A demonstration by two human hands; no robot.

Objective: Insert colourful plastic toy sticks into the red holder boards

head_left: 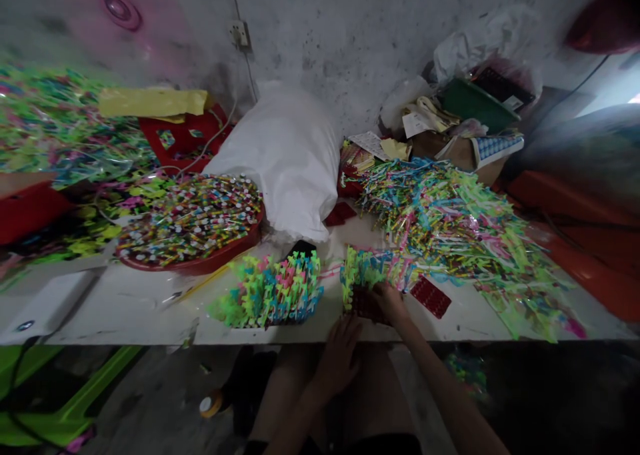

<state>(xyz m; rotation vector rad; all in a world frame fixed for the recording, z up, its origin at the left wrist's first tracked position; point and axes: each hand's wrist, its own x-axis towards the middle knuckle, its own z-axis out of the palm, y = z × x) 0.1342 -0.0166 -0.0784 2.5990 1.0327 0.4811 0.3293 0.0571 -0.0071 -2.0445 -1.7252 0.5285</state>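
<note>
My left hand lies at the table's front edge, fingers stretched out, with the fingertips by the near left corner of a dark red tray with holes. Over the right part of that tray is my right hand, its fingers bent together among small pieces; what they pinch is too small to make out. Green, yellow and blue plastic pieces stand upright along the tray's far and left sides. To the left, a second group of upright green, pink and blue pieces fills another holder. A flat red perforated plate lies right of my right hand.
A red basin heaped with small multicoloured sticks stands at left, near a white box. Behind is a large white sack. Piled colourful plastic sticks cover the table's right side. A green stool is below left.
</note>
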